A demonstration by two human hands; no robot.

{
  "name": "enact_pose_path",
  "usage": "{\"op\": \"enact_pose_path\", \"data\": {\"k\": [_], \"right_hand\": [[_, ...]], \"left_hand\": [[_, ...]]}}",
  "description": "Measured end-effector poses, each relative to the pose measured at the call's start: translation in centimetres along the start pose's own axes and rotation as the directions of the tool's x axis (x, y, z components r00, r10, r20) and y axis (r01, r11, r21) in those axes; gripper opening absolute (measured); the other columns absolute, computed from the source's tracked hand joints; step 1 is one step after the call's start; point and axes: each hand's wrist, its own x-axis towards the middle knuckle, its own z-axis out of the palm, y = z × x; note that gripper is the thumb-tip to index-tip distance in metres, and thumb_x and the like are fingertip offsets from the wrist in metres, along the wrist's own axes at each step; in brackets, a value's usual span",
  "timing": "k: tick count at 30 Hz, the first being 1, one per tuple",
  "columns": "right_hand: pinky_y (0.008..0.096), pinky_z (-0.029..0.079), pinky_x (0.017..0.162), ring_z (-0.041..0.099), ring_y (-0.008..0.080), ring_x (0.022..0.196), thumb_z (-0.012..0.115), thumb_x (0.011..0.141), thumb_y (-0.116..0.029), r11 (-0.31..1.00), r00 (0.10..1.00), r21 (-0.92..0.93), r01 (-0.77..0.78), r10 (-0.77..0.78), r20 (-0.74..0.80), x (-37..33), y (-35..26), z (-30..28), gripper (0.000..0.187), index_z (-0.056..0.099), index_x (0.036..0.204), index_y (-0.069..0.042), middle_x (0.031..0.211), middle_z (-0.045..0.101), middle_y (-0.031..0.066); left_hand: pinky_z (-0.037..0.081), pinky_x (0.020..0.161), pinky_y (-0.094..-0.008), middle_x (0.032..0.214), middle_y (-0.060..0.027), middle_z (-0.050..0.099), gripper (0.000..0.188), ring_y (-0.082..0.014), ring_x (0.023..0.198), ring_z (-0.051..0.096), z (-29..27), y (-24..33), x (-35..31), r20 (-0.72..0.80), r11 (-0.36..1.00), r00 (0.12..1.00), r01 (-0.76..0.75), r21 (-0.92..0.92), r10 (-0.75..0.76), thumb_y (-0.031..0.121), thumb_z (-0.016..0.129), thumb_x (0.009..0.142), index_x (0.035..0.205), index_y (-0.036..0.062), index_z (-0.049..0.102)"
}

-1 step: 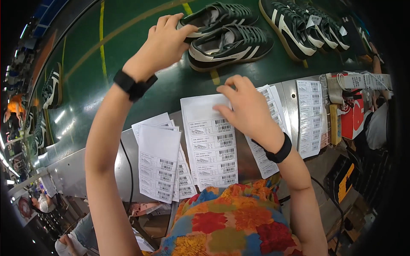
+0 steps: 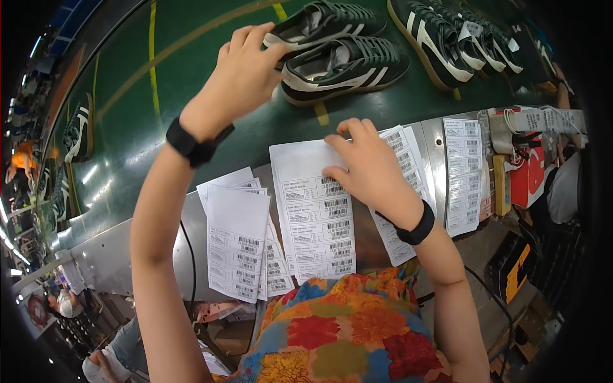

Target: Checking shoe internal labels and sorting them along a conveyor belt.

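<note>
My left hand is at the heels of a pair of dark green sneakers with white stripes. Its thumb and fingers are apart around the heel end of the far sneaker, without a visible firm grip. The near sneaker stands alongside, crumpled paper inside its opening. Over the upper right part of a label sheet hovers or rests my right hand; contact is unclear. Its thumb and curved index finger are apart, with nothing between them. The sheet bears rows of barcode labels below a blank white strip.
More label sheets lie left, right and farther right on the metal ledge. Several sneakers stand at the far right of the green surface, another at far left. A red box is at right.
My left hand has shifted slightly left and nearer, its thumb drawing back from the far sneaker. My right hand has moved slightly nearer. The sneakers have stayed put.
</note>
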Motion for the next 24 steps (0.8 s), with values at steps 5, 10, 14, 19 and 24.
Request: {"op": "enact_pose_path", "data": {"k": [5,10,14,19,24], "right_hand": [[0.0388,0.051,0.080,0.055,0.0323,0.103,0.077,0.069,-0.003,0.998,1.000,0.055,0.004,-0.002,-0.022,-1.6,0.9,0.4,0.030,0.062,0.095,-0.002,0.110,0.055,0.0139],[0.0289,0.050,0.078,0.062,0.0177,0.089,0.071,0.078,0.004,0.622,0.990,0.771,-0.138,0.109,0.090,-3.3,-0.3,-3.1,0.026,0.058,0.099,-0.003,0.111,0.059,0.0086],[0.0270,0.052,0.086,0.061,0.0136,0.104,0.068,0.091,-0.006,0.027,0.946,0.969,-0.247,0.221,0.235,-6.0,-1.1,-4.6,0.030,0.059,0.119,0.002,0.122,0.059,0.0104],[0.0254,0.055,0.075,0.067,0.0145,0.081,0.069,0.091,-0.005,0.153,0.902,0.914,-0.376,0.285,0.324,-9.7,-0.1,-4.9,0.015,0.069,0.099,0.007,0.087,0.070,0.0090],[0.0250,0.055,0.071,0.068,0.0143,0.078,0.072,0.089,-0.005,0.155,0.925,0.946,-0.283,0.305,0.227,-9.8,-1.2,-6.4,0.014,0.070,0.097,0.006,0.086,0.071,0.0094]], "left_hand": [[0.037,0.109,-0.0455,0.145,-0.0226,0.041,0.072,-0.0416,0.132,0.039,-5.8,9.3,-6.7,0.285,0.892,0.948,0.246,-0.379,-0.141,0.015,0.075,0.079,0.144,0.0084,0.044],[0.046,0.101,-0.0393,0.136,-0.0202,0.054,0.069,-0.0282,0.123,0.055,-5.5,14.7,-13.3,0.602,0.367,0.706,0.708,-0.604,-0.372,0.016,0.076,0.085,0.142,-0.0020,0.041],[0.053,0.088,-0.0327,0.111,-0.0156,0.069,0.054,-0.0189,0.101,0.066,-4.3,17.8,-16.3,0.754,-0.253,0.564,0.717,-0.650,-0.336,0.019,0.072,0.090,0.133,-0.0036,0.049],[0.050,0.095,-0.0339,0.122,-0.0132,0.064,0.048,-0.0183,0.111,0.061,-6.1,18.8,-16.3,0.723,-0.201,0.616,0.701,-0.684,-0.314,0.015,0.070,0.092,0.131,-0.0045,0.050],[0.053,0.083,-0.0309,0.105,-0.0161,0.071,0.040,-0.0174,0.095,0.067,-7.2,19.8,-16.1,0.540,0.007,0.751,0.586,-0.810,-0.381,0.015,0.068,0.092,0.125,-0.0054,0.056]]}}
